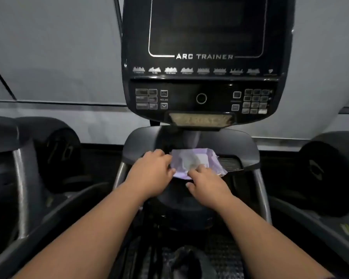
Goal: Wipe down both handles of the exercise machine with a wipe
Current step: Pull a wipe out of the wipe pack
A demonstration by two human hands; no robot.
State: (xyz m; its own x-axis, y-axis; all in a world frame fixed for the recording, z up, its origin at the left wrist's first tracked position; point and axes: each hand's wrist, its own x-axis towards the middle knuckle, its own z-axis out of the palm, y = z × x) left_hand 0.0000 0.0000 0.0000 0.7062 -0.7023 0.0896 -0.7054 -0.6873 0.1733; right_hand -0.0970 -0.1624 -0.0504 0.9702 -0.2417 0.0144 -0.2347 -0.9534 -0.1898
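Observation:
A purple pack of wipes (195, 163) lies on the shelf of the exercise machine, below the console (204, 77). My left hand (152, 170) grips the pack's left edge. My right hand (207, 183) rests on its front, fingertips pinched at the white flap in the middle. The machine's grey handles run down on both sides: the left handle (120, 174) beside my left wrist, the right handle (261, 190) to the right of the shelf. I see no loose wipe out of the pack.
The console's dark screen and keypads rise straight ahead. Neighbouring machines stand at the far left (22, 168) and far right (328, 174). A grey wall lies behind. A dark bag (187, 262) sits low between my forearms.

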